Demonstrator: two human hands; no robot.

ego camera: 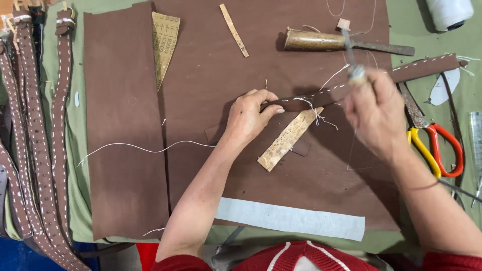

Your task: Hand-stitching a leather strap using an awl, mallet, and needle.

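Nearest the viewer, a pale blue strip (pixel 291 219) lies flat on the brown leather sheet (pixel 211 65) that covers the green worktop (pixel 427 30). Above it, the left hand (pixel 247 119) rests palm down, its fingers (pixel 268 103) curled and pressing the near end of the stitched leather strap (pixel 427 66), which runs diagonally up to the right; a tan offcut (pixel 288 138) lies just below it. The right hand (pixel 374 113) is raised and motion-blurred, fingers closed around the handle of an awl (pixel 351 52) whose shaft points away from the viewer. Risk: the white thread (pixel 314 108) is bunched loosely at the last stitch and may knot or snag if drawn unevenly. Risk: the left fingertips sit close to the stitch line, so a slipped point could reach them. Further right lie red-and-yellow scissors (pixel 434 145); beyond, a wooden-handled knife (pixel 341 42) and a white thread spool (pixel 448 12).
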